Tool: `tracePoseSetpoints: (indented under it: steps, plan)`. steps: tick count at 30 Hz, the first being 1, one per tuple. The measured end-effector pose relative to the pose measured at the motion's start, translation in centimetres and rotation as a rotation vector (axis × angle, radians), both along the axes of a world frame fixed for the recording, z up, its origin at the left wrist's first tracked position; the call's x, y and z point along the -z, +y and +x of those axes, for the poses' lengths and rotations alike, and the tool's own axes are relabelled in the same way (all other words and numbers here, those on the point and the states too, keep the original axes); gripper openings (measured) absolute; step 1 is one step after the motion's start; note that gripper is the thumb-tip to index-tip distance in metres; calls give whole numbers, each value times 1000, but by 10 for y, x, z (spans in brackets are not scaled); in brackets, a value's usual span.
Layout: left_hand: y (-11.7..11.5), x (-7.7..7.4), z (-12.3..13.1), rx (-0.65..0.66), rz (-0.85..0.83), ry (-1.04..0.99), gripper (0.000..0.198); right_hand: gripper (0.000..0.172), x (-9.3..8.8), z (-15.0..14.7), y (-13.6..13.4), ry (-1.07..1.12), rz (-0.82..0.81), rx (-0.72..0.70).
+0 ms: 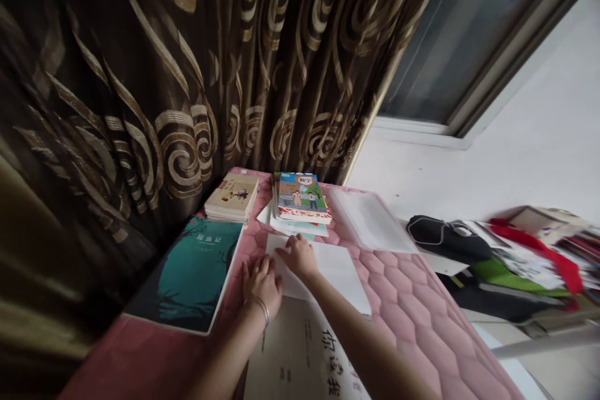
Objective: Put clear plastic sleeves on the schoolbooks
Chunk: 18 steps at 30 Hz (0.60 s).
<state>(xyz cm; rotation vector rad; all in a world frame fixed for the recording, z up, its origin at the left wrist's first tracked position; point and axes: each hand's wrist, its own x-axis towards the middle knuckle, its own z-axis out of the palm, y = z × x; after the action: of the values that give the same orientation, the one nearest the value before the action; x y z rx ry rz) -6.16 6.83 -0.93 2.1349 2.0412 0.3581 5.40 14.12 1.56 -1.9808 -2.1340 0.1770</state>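
Note:
A white sheet [340, 272], perhaps a page or cover flap, lies across the upper part of a pale book [285, 350] with large dark Chinese characters. My left hand [263, 287], with a silver bracelet at its wrist, rests palm down along the sheet's left edge, fingers stretched forward. On the sheet's upper left part, my right hand [300, 257] touches down with bent, slightly parted fingers. Neither hand visibly grips anything. To the left lies a large teal-and-black book [197, 281]. My right forearm crosses over the pale book and hides part of it.
A pink quilted cover [398, 294] spreads beneath everything. Toward the back stand a stack of beige books [233, 195] and a pile with a blue textbook [300, 194]. Clear plastic sleeves [370, 219] lie right of them. Patterned curtains [262, 62] hang behind; a cluttered shelf [515, 262] is at right.

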Motion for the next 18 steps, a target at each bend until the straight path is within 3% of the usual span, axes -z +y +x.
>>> tracePoseSetpoints:
  steps: [4, 10, 18]
  plan:
    - [-1, 0, 0, -3, -7, 16, 50, 41, 9, -29, 27, 48, -122, 30]
    - [-2, -4, 1, 6, -22, 32, 51, 49, 8, -39, 60, 59, -169, 135]
    - [0, 1, -2, 14, -40, -11, 53, 41, 6, -44, 49, 49, -140, 107]
